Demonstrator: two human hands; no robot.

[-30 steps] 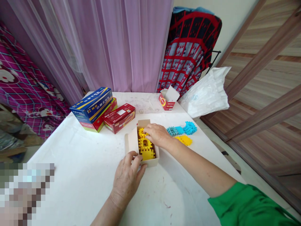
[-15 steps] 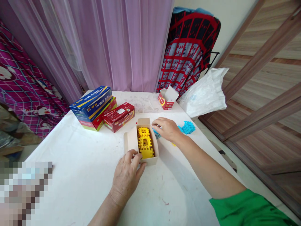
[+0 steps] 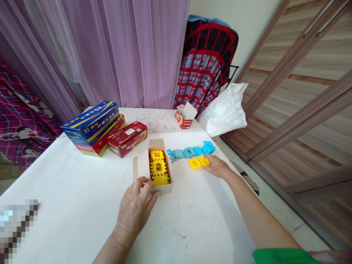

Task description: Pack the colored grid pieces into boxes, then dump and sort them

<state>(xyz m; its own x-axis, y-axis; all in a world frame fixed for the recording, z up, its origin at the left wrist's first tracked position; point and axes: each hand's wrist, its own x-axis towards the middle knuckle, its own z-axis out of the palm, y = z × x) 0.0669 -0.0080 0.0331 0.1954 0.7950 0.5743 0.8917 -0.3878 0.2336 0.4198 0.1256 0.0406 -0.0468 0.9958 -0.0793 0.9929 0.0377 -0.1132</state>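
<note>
The person's left hand (image 3: 134, 212) reaches in from six o'clock, wrist low, its curled fingers (image 3: 143, 186) gripping the near corner of a cardboard box (image 3: 140, 169) on the white table (image 3: 68, 190). The open box holds interlocking yellow plastic blocks (image 3: 158, 169). At three o'clock from it, the right hand (image 3: 218, 167) lies palm down, fingers loosely extended and holding nothing, their tips just beside a flat, notched yellow block (image 3: 198, 162). Past that, a chain of knobbly blue blocks (image 3: 189, 153) lies at two o'clock. Glossy red cartons (image 3: 127, 138) and a blue box (image 3: 89, 123) sit at ten o'clock, a small torn red carton (image 3: 184, 116) at one, and a crumpled white plastic bag (image 3: 222, 110) at the table's far corner.
</note>
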